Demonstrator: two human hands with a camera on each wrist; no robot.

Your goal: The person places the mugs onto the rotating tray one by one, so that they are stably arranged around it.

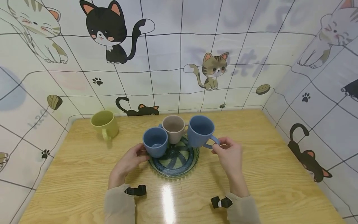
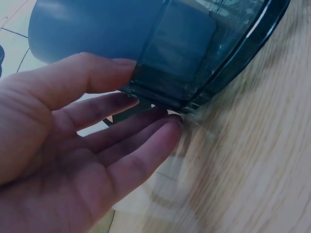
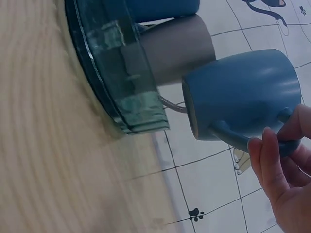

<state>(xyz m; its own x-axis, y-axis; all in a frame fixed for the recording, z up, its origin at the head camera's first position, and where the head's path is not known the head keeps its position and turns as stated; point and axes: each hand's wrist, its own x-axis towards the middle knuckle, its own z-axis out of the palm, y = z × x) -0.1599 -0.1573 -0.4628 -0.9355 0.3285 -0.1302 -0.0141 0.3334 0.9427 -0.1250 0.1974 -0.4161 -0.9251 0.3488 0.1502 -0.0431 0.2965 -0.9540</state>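
A round, clear glass tray point(image 1: 173, 172) with a blue-green pattern stands on the table. On its left side sits a blue mug point(image 1: 155, 142), with a pinkish-grey mug point(image 1: 174, 129) behind it. My left hand point(image 1: 132, 160) is at the tray's left edge beside that blue mug; in the left wrist view its thumb touches the tray rim and its loosely bent fingers lie along the outside. With thumb and fingers, my right hand point(image 1: 229, 154) pinches the handle of a second blue mug point(image 3: 243, 94). This mug is lifted, slightly tilted, over the tray's right edge.
A yellow-green mug point(image 1: 104, 123) stands at the table's back left corner. Walls covered with a cat-print sheet point(image 1: 167, 53) close off the back and both sides of the wooden table point(image 1: 268, 174).
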